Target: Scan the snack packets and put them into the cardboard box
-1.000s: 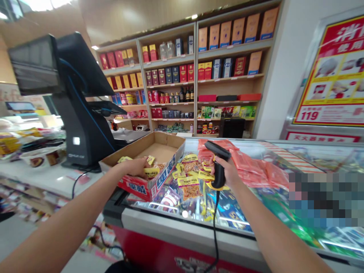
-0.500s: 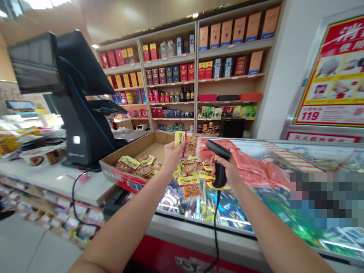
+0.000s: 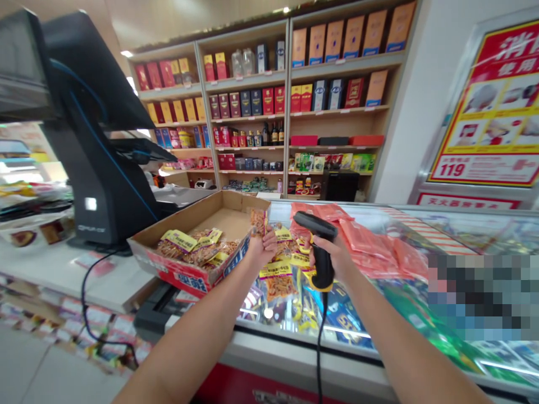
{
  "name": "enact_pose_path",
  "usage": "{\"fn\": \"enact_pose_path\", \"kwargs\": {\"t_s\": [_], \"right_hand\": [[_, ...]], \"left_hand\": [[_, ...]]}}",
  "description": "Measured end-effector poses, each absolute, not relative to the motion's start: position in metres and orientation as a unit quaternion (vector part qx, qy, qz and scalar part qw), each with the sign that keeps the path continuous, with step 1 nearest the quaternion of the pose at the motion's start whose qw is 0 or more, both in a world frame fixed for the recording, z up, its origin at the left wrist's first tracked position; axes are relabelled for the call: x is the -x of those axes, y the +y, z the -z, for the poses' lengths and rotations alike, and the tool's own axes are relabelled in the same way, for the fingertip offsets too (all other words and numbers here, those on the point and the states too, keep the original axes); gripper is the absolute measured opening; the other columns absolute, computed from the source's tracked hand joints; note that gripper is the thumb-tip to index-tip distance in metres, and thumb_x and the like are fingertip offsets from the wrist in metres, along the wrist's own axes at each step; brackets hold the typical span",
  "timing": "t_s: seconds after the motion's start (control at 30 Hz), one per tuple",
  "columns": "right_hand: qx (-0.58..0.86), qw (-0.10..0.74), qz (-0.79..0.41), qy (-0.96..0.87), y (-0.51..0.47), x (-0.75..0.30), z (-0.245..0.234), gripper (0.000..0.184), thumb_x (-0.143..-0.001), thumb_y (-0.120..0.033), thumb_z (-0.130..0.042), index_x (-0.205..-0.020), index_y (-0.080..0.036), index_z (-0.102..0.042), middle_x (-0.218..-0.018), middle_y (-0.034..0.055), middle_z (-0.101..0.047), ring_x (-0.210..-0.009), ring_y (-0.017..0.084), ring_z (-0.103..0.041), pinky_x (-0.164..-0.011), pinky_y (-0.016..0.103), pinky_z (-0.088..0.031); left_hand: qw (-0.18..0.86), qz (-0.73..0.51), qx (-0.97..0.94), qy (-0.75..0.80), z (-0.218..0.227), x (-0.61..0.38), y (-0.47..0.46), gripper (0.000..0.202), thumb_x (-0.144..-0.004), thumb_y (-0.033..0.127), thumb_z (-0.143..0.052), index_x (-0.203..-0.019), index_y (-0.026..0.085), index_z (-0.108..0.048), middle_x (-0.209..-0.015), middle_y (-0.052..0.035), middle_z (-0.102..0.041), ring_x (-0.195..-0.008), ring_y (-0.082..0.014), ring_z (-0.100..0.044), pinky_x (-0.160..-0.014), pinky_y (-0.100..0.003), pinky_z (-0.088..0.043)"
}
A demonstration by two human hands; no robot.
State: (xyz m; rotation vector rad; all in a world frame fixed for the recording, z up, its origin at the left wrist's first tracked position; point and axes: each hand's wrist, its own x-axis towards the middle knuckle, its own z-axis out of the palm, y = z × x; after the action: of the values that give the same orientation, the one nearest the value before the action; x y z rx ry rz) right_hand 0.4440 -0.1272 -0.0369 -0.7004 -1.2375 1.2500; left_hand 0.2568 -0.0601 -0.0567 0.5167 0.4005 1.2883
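My left hand (image 3: 263, 247) is closed on a snack packet (image 3: 258, 219), held upright near the right edge of an open cardboard box (image 3: 168, 275). Inside that box lie several yellow-topped snack packets (image 3: 179, 240). My right hand (image 3: 330, 252) grips a black barcode scanner (image 3: 322, 255) by its handle, its head pointing left toward the held packet. A black cable (image 3: 320, 348) hangs from the handle. More of the same packets (image 3: 280, 280) lie on the glass counter (image 3: 290, 322) between and below my hands.
Orange-red plastic packages (image 3: 366, 244) lie on the counter to the right. A black checkout terminal (image 3: 101, 140) stands at left, its cord (image 3: 86, 303) looping over the counter edge. Shelves (image 3: 248, 112) of boxes and bottles line the back wall. A pixelated patch covers the right side.
My left hand has turned the packet, so its yellow top no longer shows, and moved it slightly lower. The scanner stays in my right hand. The view has shifted a little to the right.
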Motion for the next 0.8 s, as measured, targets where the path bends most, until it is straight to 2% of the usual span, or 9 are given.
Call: {"fn": "enact_pose_path", "kwargs": {"t_s": [0.1,0.23,0.43,0.5,0.63,0.8], "right_hand": [[0.284,0.543,-0.549,-0.569,-0.1311,-0.4415,0.0394,0.024,-0.067,-0.038,-0.073,-0.074,-0.017,-0.064,-0.065,0.0012,-0.066,-0.038,0.013,-0.058,-0.038,0.023,-0.044],[0.274,0.484,-0.548,-0.625,-0.1332,-0.44,0.0439,0.023,-0.07,-0.038,-0.072,-0.072,-0.017,-0.064,-0.061,0.0013,-0.065,-0.038,0.013,-0.058,-0.038,0.023,-0.043],[0.266,0.458,-0.558,-0.639,-0.1345,-0.4402,0.0442,0.025,-0.069,-0.038,-0.073,-0.076,-0.015,-0.065,-0.066,0.003,-0.068,-0.038,0.013,-0.058,-0.038,0.023,-0.043],[0.268,0.449,-0.555,-0.647,-0.1353,-0.4401,0.0429,0.025,-0.07,-0.038,-0.072,-0.075,-0.015,-0.066,-0.064,0.003,-0.067,-0.038,0.013,-0.058,-0.038,0.023,-0.043],[0.282,0.429,-0.548,-0.66,-0.1357,-0.4396,0.0416,0.025,-0.071,-0.039,-0.071,-0.07,-0.015,-0.065,-0.046,-0.0003,-0.059,-0.035,0.013,-0.055,-0.038,0.021,-0.041],[0.28,0.426,-0.561,-0.653,-0.1311,-0.4401,0.047,0.026,-0.07,-0.04,-0.072,-0.071,-0.016,-0.063,-0.05,0.0003,-0.061,-0.035,0.014,-0.056,-0.036,0.022,-0.042]], "left_hand": [[0.785,-0.563,-0.214,0.143,0.0583,-0.2559,-0.0648,0.024,-0.087,0.001,-0.041,-0.068,0.017,-0.044,-0.045,0.0085,-0.023,-0.032,-0.0032,-0.021,-0.032,-0.009,-0.017],[0.834,-0.492,-0.19,0.165,0.059,-0.2557,-0.0659,0.028,-0.088,0.006,-0.041,-0.063,0.017,-0.04,-0.043,0.008,-0.021,-0.03,-0.0039,-0.022,-0.03,-0.009,-0.017],[0.873,-0.41,-0.153,0.215,0.0575,-0.2547,-0.0629,0.043,-0.089,0.012,-0.04,-0.053,0.021,-0.017,-0.041,0.0073,-0.018,-0.028,-0.0034,-0.022,-0.027,-0.009,-0.016],[0.877,-0.399,-0.154,0.22,0.0587,-0.2544,-0.0619,0.043,-0.087,0.012,-0.041,-0.053,0.021,-0.017,-0.041,0.007,-0.019,-0.028,-0.0034,-0.023,-0.027,-0.009,-0.017],[0.882,-0.384,-0.169,0.214,0.0627,-0.2534,-0.059,0.041,-0.084,0.013,-0.047,-0.053,0.02,-0.019,-0.041,0.0073,-0.02,-0.028,-0.0032,-0.024,-0.027,-0.009,-0.017],[0.888,-0.37,-0.205,0.181,0.0657,-0.2515,-0.0575,0.037,-0.078,0.008,-0.05,-0.056,0.019,-0.023,-0.044,0.0085,-0.016,-0.029,-0.0033,-0.023,-0.029,-0.009,-0.016]]}}
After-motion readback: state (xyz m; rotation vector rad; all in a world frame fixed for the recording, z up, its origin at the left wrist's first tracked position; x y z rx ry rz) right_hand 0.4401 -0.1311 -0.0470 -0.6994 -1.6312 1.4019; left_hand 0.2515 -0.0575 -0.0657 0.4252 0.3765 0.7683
